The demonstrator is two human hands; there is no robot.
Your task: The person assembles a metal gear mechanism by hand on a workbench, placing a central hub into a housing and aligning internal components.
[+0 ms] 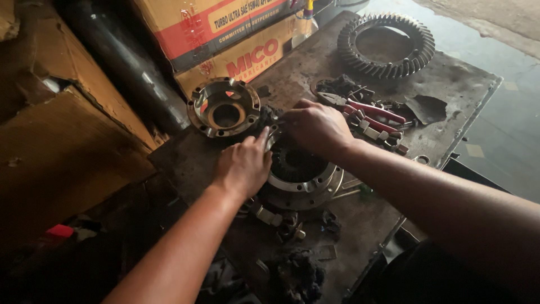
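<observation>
On the grimy metal workbench (450, 90) both hands are at a round flanged housing (306, 183) (a differential case half, by the look of it), which lies flat near the bench's middle, dark gears showing in its bowl. As I judge it, the work is somewhere midway: the matching flanged cover (225, 107) lies apart to the upper left, a big toothed ring gear (388, 45) lies well apart at the far end, and loose bolts (275, 217) wait beside the housing. The left hand (243, 166) lies on the housing's near rim, fingers curled and close together, fingertips pressing a dark part at its edge. The right hand (318, 126) covers the far rim, fingers bent down and pinched narrow on something I cannot make out. Red-handled pliers (371, 112) lie just beyond it.
</observation>
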